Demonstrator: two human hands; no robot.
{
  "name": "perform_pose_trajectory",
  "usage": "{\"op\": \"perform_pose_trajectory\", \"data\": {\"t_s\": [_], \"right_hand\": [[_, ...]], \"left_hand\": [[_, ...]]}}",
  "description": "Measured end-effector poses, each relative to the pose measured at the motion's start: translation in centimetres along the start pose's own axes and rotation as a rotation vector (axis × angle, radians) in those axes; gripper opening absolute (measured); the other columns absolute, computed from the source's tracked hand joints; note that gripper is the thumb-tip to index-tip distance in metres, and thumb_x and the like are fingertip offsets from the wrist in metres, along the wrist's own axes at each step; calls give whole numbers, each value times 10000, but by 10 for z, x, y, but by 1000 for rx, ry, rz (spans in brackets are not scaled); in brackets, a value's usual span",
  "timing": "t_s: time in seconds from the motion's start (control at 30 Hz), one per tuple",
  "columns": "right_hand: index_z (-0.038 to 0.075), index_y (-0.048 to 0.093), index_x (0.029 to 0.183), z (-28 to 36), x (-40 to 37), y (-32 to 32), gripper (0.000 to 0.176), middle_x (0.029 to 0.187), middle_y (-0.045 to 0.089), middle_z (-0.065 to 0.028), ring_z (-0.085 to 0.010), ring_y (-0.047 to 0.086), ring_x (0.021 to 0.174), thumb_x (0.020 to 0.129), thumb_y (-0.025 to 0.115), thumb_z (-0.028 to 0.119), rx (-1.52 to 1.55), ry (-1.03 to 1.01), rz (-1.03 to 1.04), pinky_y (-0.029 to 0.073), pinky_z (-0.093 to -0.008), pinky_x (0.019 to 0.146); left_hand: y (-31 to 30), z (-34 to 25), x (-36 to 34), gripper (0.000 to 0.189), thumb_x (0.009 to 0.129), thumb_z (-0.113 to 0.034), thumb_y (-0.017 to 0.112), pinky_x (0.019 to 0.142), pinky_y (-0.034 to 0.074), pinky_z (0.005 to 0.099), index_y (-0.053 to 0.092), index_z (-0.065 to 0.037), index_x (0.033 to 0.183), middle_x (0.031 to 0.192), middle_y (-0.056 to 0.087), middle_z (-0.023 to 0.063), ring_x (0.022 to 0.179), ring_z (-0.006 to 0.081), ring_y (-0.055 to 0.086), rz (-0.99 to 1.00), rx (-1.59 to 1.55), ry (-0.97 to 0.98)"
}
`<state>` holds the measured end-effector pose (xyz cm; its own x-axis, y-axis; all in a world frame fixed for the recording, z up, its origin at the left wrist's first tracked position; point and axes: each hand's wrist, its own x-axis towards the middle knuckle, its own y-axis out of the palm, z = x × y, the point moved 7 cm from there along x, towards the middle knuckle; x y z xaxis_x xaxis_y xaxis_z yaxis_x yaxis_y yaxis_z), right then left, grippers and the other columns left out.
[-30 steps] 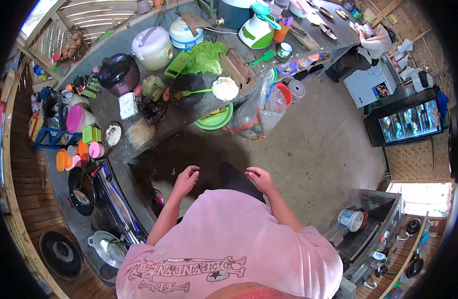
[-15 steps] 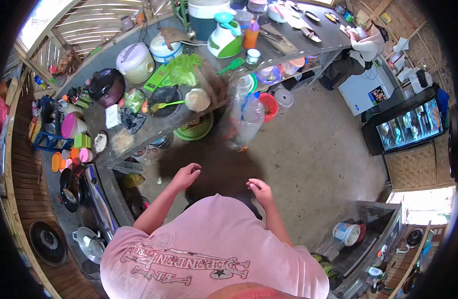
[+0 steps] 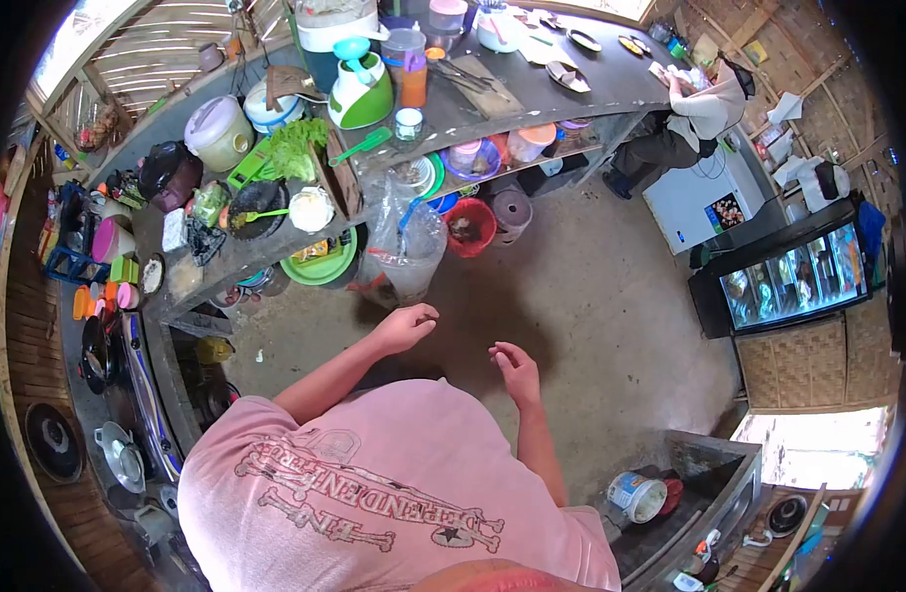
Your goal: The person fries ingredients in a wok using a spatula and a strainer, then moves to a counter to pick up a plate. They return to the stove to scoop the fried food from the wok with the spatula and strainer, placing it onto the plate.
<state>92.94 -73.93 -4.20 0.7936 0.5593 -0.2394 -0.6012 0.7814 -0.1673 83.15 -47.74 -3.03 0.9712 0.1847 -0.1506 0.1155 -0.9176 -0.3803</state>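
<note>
My left hand [image 3: 406,329] hangs in the air over the floor, its fingers loosely bent and slightly apart, with nothing visible in it. Just beyond it stands a clear plastic bag [image 3: 413,261] with whitish contents. My right hand [image 3: 517,373] is lower and further right, above bare concrete floor, fingers half bent and apart, also holding nothing I can see. Neither hand touches anything. On the counter ahead are a mortar [image 3: 257,205] with a green spatula [image 3: 260,217] across it, a round white item [image 3: 312,209] and leafy lettuce [image 3: 298,148].
A red bucket [image 3: 471,229] and a green basin [image 3: 322,264] stand under the counter [image 3: 611,84]. Another person [image 3: 704,113] sits at the far right, near a white chest freezer [image 3: 704,202] and a glass-door fridge [image 3: 793,276]. A white bucket [image 3: 637,496] lies at lower right.
The view has swung right, so the counter things sit further left. My left hand has shifted up and right relative to my body, closer to the plastic bag in view. Both hands stay free.
</note>
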Motion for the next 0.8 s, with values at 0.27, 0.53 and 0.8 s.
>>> {"op": "perform_pose_trajectory", "data": {"t_s": [0.27,0.53,0.8], "right_hand": [[0,660,1187,18,56,-33,255,1077,724,-71,-120,668,949,950,629,89,60,-77,56,530,-267,846],[0,655,1190,44,159,-102,254,1083,719,-67,-130,668,947,954,627,90,16,-79,48,530,-276,844],[-14,625,1211,61,283,-165,260,1105,700,-97,-157,666,960,974,590,89,120,-32,-93,523,-291,887]], "left_hand": [[12,7,64,281,948,-208,599,728,489,322,620,-38,1171,849,625,59,788,147,581,18,0,-87],[27,-9,201,279,947,-197,597,706,482,316,616,-28,1168,831,611,46,764,132,564,71,-34,-44],[-3,-51,362,277,929,-179,595,773,511,353,634,-3,1139,925,677,113,850,189,644,4,-111,147]]}}
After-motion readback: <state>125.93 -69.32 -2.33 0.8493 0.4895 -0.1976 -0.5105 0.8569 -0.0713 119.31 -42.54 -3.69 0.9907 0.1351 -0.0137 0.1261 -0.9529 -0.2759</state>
